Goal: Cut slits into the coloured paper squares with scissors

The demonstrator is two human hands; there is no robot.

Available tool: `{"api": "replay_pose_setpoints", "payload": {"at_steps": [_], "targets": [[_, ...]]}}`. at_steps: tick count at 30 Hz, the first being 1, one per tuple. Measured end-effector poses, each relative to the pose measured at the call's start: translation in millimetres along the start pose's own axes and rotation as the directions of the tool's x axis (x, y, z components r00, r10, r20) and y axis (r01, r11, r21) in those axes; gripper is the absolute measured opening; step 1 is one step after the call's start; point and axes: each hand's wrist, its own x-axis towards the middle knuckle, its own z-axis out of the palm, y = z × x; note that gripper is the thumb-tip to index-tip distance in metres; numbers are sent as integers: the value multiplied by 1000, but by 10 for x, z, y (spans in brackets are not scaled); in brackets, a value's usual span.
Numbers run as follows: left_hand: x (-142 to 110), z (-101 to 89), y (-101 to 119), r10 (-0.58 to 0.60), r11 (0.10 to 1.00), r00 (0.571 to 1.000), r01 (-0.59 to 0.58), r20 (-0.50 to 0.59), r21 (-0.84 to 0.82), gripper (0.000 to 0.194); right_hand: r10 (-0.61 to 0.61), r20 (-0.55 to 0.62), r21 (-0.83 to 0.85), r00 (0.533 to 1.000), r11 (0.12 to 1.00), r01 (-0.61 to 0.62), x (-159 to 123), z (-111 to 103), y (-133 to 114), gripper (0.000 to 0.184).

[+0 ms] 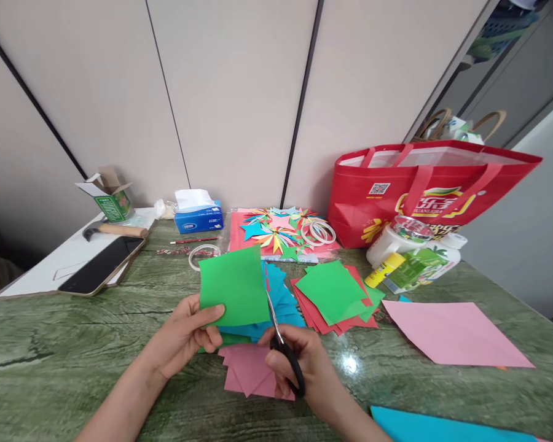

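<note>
My left hand [191, 325] pinches a square of green paper [234, 285] by its lower left corner, thumb on top, and holds it above the table. In my right hand [299, 359] is a pair of scissors [276, 322] with black handles, its blades pointing up along the right edge of the green paper. Whether the blades touch the paper I cannot tell. Blue paper pieces [283, 301] lie behind and below the held sheet. Nearer to me is a small pile of pink paper [251, 371]. Green paper squares [334, 291] rest on red ones [308, 313] to the right.
Behind lie paper stars [276, 236] and tape rolls [320, 233]. A blue tissue box [198, 218], phone [101, 264] and hammer [115, 230] are on the left. On the right are a glue stick [384, 270], red bag [364, 196], pink sheet [461, 334] and blue sheet [442, 426].
</note>
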Motion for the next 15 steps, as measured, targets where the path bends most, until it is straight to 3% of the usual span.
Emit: {"api": "replay_pose_setpoints", "payload": {"at_steps": [5,8,12,14,15], "targets": [[-5,-28,29,19,1000,1000,-19,-9,-10,18,-11,-8,-32,1000,999,11,-2,-57,-41,27],[-9,-33,59,55,998,997,-55,47,-10,16,25,105,-59,994,998,-19,-25,-100,-105,25],[4,-30,67,123,992,991,-121,55,-36,16,-68,217,-10,974,997,72,-57,-86,-145,28],[25,-35,53,140,989,990,-138,31,-46,15,-163,140,33,977,987,160,-53,-63,-130,28],[38,-38,42,140,989,990,-139,20,-40,15,-213,49,27,976,977,212,-46,-56,-118,27]]}}
